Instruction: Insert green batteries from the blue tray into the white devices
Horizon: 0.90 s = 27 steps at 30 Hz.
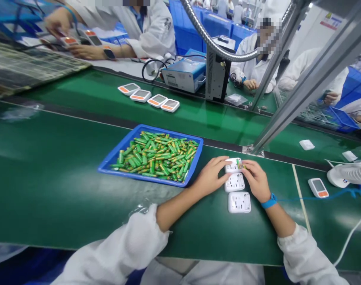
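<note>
Three white plastic devices lie back side up in a column on the green bench: a far one (234, 164), a middle one (235, 182) and a near one (239, 202). My left hand (210, 173) steadies the far device by its left edge, fingers bent and thumb near the middle device. At the far device's right side, my right hand (256, 180) is closed, its fingertips pinching a small green battery (243, 166) at the open compartment. Another green battery (239, 162) shows in that compartment. Fingers partly hide the compartment. A blue strap (269, 201) circles my right wrist.
Left of my hands stands a blue tray (150, 181) heaped with green batteries (156, 154). Finished-looking devices (158, 100) lie screen up beyond it. A metal post (284, 101) rises behind my right hand; a white fan (351, 174) stands right. Co-workers sit opposite.
</note>
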### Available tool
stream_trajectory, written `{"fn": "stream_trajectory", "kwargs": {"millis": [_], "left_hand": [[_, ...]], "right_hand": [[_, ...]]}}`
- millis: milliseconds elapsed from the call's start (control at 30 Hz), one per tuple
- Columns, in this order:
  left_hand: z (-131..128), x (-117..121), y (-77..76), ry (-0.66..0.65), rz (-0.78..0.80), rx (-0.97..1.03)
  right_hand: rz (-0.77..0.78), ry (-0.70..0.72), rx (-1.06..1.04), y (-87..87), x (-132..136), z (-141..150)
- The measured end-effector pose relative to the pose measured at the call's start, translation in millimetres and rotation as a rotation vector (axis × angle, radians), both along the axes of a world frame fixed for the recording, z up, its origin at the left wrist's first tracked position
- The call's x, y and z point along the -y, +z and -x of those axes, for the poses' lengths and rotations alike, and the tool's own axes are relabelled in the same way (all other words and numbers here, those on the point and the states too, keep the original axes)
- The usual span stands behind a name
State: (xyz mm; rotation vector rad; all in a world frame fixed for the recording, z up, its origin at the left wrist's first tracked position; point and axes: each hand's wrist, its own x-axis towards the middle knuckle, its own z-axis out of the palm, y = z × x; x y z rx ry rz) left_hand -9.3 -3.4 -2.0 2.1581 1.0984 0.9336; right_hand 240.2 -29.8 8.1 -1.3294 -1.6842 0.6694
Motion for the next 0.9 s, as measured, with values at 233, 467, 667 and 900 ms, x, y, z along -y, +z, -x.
{"fn": "stream_trajectory", "kwargs": {"millis": [233,467,667,900], "left_hand": [[2,4,9.7,-0.144,0.061,-0.224],[4,7,7.5,-0.247,-0.013,-0.33],[3,8,3.7,-0.23,-0.031,-0.378],[-2,9,8.1,-0.23,-0.009,-0.4]], "right_hand": [[0.073,-0.096,-0.175,0.9,-3,1],[0.019,-0.149,-0.04,-0.6,-6,9],[-0.058,-0.051,0.209,-6.3,-4,5],[-0.023,0.022,0.41,-20.4,10,-2]]}}
